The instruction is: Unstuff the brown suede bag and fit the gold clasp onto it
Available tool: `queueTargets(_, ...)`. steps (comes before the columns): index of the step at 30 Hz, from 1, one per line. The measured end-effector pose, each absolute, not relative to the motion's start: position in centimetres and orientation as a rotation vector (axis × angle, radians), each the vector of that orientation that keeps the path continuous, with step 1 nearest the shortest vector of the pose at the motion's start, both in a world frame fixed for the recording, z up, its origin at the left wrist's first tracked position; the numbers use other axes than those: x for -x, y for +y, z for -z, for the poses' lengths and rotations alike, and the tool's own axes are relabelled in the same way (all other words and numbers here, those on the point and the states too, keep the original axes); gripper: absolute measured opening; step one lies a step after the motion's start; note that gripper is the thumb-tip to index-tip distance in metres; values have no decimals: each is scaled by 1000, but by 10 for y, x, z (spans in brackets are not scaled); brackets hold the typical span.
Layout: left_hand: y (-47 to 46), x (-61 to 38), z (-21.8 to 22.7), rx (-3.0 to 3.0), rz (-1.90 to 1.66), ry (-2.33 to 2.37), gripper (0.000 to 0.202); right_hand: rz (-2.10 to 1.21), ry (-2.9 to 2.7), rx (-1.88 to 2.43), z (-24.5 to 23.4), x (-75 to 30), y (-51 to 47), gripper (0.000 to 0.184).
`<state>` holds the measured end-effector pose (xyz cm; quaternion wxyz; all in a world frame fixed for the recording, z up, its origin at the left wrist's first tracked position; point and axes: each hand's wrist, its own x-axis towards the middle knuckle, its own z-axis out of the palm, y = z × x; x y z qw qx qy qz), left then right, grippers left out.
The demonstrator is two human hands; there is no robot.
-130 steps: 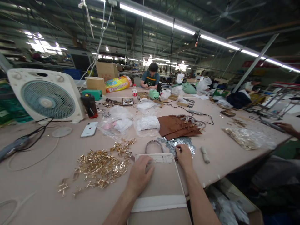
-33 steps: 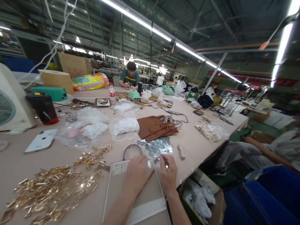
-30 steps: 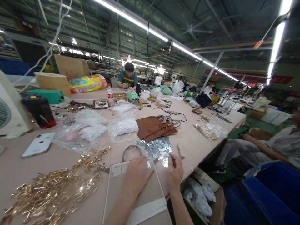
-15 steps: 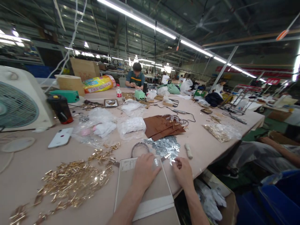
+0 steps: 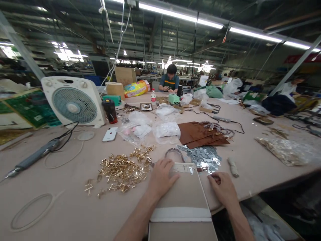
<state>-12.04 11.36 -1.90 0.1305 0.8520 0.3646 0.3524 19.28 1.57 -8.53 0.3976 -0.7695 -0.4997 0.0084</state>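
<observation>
A flat beige bag panel (image 5: 185, 192) lies in front of me, with a looped handle (image 5: 175, 150) at its far edge. My left hand (image 5: 162, 177) rests on the panel's upper left corner, fingers laid out and thumb apart. A small silver metal plate (image 5: 191, 170) sits near the panel's upper right corner. Just right of the panel, my right hand (image 5: 223, 187) has thumb and fingertips pinched together close to the table; whatever is between them is too small to make out. Beyond it spreads a pile of thin silver plates (image 5: 204, 159). Gold metal fittings (image 5: 122, 170) are heaped to the left.
Brown panels (image 5: 200, 134) with handles lie behind the silver plates. A rolled beige piece (image 5: 233, 167) is to the right. A phone (image 5: 109, 134), a dark bottle (image 5: 109, 111), a fan (image 5: 74, 102) and a corded tool (image 5: 35, 157) stand or lie left. A person (image 5: 170, 81) sits across the table.
My view has swung left, bringing the whole fan and the corded tool into sight. My left hand has shifted toward the panel's upper left corner. The right hand stays pinched beside the panel.
</observation>
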Motion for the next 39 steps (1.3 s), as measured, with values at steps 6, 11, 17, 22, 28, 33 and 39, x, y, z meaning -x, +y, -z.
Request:
queueTargets(6, 113, 122, 26, -2470, -1051, 1058, 43, -21, -1296, 1922, 86, -194, 15, 34)
queueTargets(11, 120, 116, 35, -2519, -1083, 1065, 45, -34, -1258, 1873, 81, -190, 11, 30)
queueTargets(17, 124, 110, 41, -2554, -1091, 1044, 50, -19, -1190, 1850, 74, -185, 10, 24)
queueTargets(22, 118, 116, 37, -2560, -1048, 1080, 52, -123, -1113, 1815, 73, -173, 4, 28)
queueTargets(28, 109, 129, 30, -2518, -987, 1082, 61, -432, -897, 1509, 60, -139, 13, 45)
queueTargets(33, 107, 131, 30, -2472, -1008, 1101, 62, -637, -1126, 1426, 23, -96, 45, 43)
queueTargets(39, 111, 138, 30, -2440, -1026, 1009, 54, -623, -1394, 1381, 16, -57, 76, 34)
